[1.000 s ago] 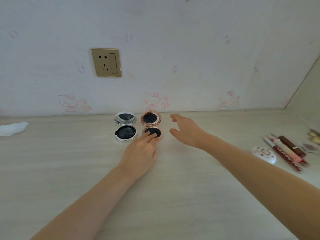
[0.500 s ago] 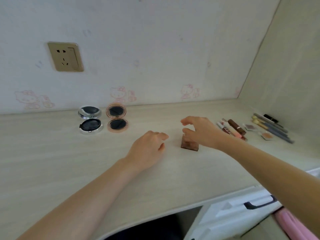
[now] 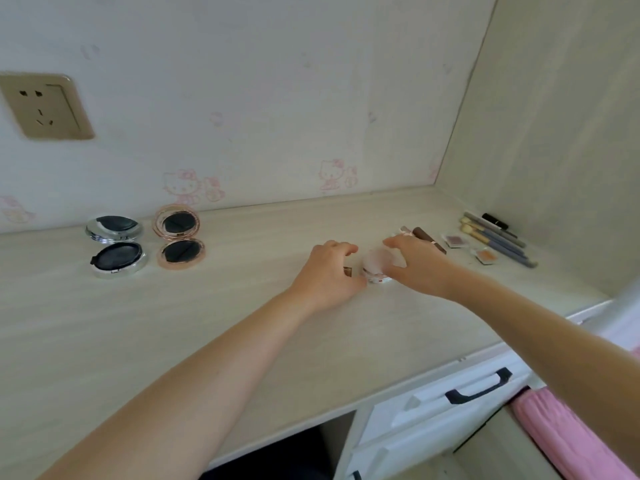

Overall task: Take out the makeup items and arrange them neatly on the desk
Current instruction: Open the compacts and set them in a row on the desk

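Now both hands meet at the round case

Right now your hands sit close together near the middle of the desk [image 3: 242, 341]. Your right hand [image 3: 415, 268] curls its fingers round a small round case [image 3: 377, 268], white with a pink blur on top, which rests on the desk surface; motion blur hides its lid detail. Your left hand [image 3: 329, 275] is curled beside it, and a small brown block [image 3: 347, 271] peeks out under the fingers; you appear to grip it, though most of it is hidden.

Off to the left, near the wall, two open compacts lie side by side: a silver compact [image 3: 116, 247] and a rose-gold compact [image 3: 180, 237], each with its lid folded back toward the wall.

Behind your right hand lie brown tubes [image 3: 429, 239]. Further right, near the side panel, two small square pans [image 3: 453, 241] and a row of brushes [image 3: 498, 242] lie together, with a black tube [image 3: 495, 220] just beyond them. A wall socket [image 3: 45, 107] sits at the upper left, and a drawer handle [image 3: 479, 388] shows below the desk edge.
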